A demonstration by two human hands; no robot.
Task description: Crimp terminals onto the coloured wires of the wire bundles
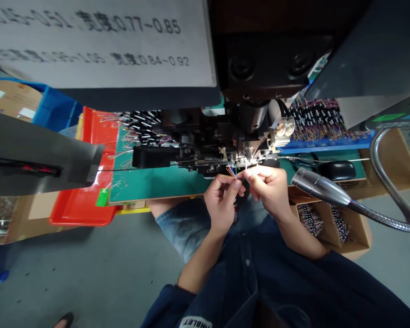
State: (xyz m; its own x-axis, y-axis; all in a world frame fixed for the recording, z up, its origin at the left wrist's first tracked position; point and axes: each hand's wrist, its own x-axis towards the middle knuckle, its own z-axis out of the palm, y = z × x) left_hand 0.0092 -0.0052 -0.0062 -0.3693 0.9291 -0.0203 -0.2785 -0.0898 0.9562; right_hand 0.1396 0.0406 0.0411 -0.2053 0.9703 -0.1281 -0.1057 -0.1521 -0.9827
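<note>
In the head view, the left hand (222, 205) pinches a small bunch of thin multicoloured wires (231, 171) between thumb and forefinger, just below the tooling of a terminal crimping machine (205, 155). The right hand (264, 189) is curled close beside it, its fingertips holding a thin pale strand (246, 166). A green mat (153, 184) lies under the machine, with a red tray (84, 207) to the left and a gooseneck lamp (319, 189) to the right.

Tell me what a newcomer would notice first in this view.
At the centre, the left hand pinches thin coloured wires beside the right hand, just below a black machine. A large white sign with printed numbers fills the top left, and a red tray sits at the left.
</note>
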